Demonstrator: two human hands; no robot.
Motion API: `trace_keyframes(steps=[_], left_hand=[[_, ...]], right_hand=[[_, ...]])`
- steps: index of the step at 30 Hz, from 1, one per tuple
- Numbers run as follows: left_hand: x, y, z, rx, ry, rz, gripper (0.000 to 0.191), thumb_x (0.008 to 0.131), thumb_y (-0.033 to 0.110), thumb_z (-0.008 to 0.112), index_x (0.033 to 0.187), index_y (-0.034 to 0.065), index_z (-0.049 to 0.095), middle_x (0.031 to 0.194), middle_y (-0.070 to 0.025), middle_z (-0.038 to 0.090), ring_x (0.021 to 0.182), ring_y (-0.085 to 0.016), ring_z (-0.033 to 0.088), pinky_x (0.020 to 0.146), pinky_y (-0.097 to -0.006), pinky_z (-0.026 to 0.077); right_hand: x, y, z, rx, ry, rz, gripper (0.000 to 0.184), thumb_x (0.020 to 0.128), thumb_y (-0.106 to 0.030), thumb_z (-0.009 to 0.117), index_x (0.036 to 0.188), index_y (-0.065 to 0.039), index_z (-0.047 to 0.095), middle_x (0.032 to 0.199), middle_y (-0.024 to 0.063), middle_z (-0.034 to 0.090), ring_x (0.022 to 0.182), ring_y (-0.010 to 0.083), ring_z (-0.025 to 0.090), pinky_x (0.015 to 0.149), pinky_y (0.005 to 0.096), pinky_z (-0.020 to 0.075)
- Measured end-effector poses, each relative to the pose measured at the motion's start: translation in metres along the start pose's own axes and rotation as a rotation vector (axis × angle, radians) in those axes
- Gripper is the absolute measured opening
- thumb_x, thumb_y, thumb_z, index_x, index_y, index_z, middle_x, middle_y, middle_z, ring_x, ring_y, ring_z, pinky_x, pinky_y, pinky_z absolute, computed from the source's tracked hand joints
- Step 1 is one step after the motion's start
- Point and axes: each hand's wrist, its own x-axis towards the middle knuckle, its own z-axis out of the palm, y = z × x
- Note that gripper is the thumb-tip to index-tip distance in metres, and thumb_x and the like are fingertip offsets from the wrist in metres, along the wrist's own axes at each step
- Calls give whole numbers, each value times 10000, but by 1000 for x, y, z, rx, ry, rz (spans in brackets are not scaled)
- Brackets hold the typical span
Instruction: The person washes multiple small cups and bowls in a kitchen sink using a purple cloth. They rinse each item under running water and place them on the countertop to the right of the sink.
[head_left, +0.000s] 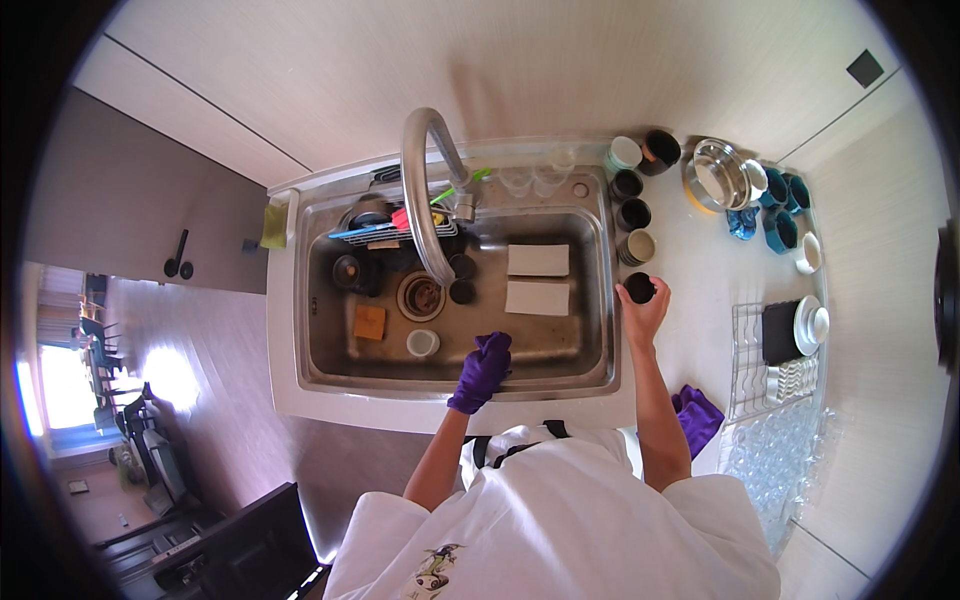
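Note:
My right hand (646, 319) is bare and grips a small black cup (640, 288) on the counter just right of the sink, thumb and fingers around its sides. Above it stand stacked beige cups (637, 247), then further black cups (634, 214). My left hand (482, 373) is covered to the wrist in purple fabric, a glove or a wrapped cloth, over the near edge of the steel sink (457, 382); its fingers are hard to make out. Two white rectangular dishes (538, 260) lie in the basin. A small white cup (424, 343) sits left of my left hand.
A tall curved faucet (415, 180) arches over the basin. Left in the sink are an orange sponge (370, 322), dark dishes (349, 271) and a wire basket (397, 234). Rightward stand steel bowls (718, 176), teal cups (780, 231), a wire rack (748, 360), clear glasses (772, 457) and purple cloth (697, 420).

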Motion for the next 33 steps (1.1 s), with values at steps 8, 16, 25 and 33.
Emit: trace_keyframes(steps=[8, 16, 25, 33], left_hand=[[-3, 46, -9, 335, 9, 206, 458, 760, -55, 679, 1193, 27, 553, 1060, -69, 563, 824, -180, 595, 698, -289, 524], [8, 91, -25, 172, 153, 151, 421, 635, -94, 741, 949, 49, 499, 894, -12, 526, 725, -110, 528, 621, -245, 473], [2, 86, -97, 448, 173, 115, 383, 519, 60, 780, 665, 112, 429, 606, -36, 469, 580, -243, 513, 558, -365, 424], [-10, 74, -169, 712, 192, 215, 447, 408, 180, 811, 644, 148, 433, 590, -33, 461, 589, -299, 505, 554, -419, 331]], right_hand=[[-39, -22, -17, 60, 82, -81, 350, 831, -191, 750, 1094, -49, 567, 1234, 167, 556, 1189, 332, 494, 915, 437, 421], [-123, -44, -9, 268, -279, 33, 183, 919, -190, 674, 999, -31, 629, 1036, 80, 633, 870, 151, 605, 736, 281, 491], [-134, -67, 21, 340, -370, 261, 276, 948, -276, 648, 885, -8, 627, 753, 51, 644, 704, 114, 596, 615, 273, 481], [-133, -101, 68, 495, -405, 394, 320, 982, -283, 593, 791, -26, 600, 686, -11, 584, 669, 60, 518, 633, 216, 405]])
